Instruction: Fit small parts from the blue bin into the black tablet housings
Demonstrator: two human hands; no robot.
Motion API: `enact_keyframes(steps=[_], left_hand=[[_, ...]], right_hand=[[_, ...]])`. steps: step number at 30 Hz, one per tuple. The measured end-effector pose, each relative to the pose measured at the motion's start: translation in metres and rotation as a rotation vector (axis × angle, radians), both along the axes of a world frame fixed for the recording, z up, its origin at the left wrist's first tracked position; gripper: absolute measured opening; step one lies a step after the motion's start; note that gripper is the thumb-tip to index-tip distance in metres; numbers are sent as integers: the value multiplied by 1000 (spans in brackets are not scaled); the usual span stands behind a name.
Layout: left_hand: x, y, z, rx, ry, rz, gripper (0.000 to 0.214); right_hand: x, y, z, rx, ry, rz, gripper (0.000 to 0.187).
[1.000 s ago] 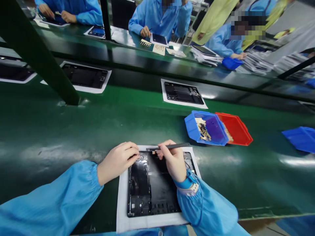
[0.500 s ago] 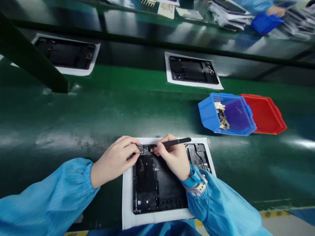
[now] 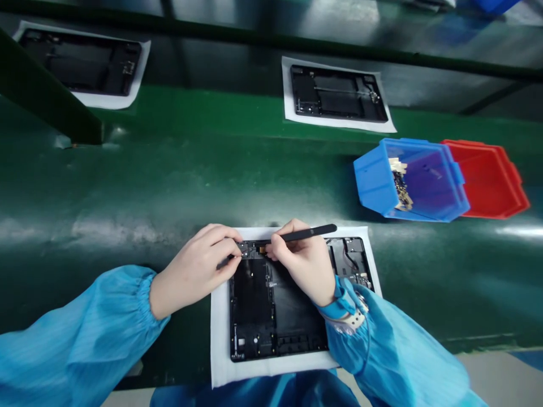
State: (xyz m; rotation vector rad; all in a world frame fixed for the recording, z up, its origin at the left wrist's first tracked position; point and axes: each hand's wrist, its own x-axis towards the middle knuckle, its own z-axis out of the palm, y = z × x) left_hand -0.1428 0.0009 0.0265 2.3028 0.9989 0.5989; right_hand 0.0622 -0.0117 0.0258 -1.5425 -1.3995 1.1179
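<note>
A black tablet housing (image 3: pixel 271 316) lies on a white sheet (image 3: pixel 220 350) at the near edge of the green belt. My left hand (image 3: pixel 197 265) is curled at the housing's top left edge, its fingertips pinching a small part there. My right hand (image 3: pixel 305 263) grips a black stylus-like tool (image 3: pixel 305 233), whose tip meets a small orange and black component at the housing's top edge, right beside my left fingertips. Both forearms wear blue sleeves, and a wrist strap sits on the right.
A blue bin (image 3: pixel 411 181) with small gold parts stands to the right, a red bin (image 3: pixel 487 178) behind it. Two more black housings on white sheets (image 3: pixel 337 93) (image 3: pixel 80 62) lie farther back on the belt. A dark green post (image 3: pixel 46 96) slants at the left.
The view has tilted downward, so the people at the far bench have left the frame. My hands have stayed at the housing's top edge, tool tip and left fingertips closing together.
</note>
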Motion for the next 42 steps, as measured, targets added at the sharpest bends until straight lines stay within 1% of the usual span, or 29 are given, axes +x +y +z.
enact_keyframes(steps=[6,14,26,36,42], left_hand=[[0,0,1,15,3,-5,9],[2,-1,1,5,-5,0,7],[1,0,2,7,7,-7,7],[2,0,2,67,32,-16,7],[4,0,4,134,94,-46,13]], right_hand=[[0,0,1,-17,-45,-15,14],[-1,-1,6,-43,-106,26,14],[-2,-1,7,-22,-140,28,13],[-2,0,8,-8,-172,44,12],[-2,-1,8,12,-188,57,11]])
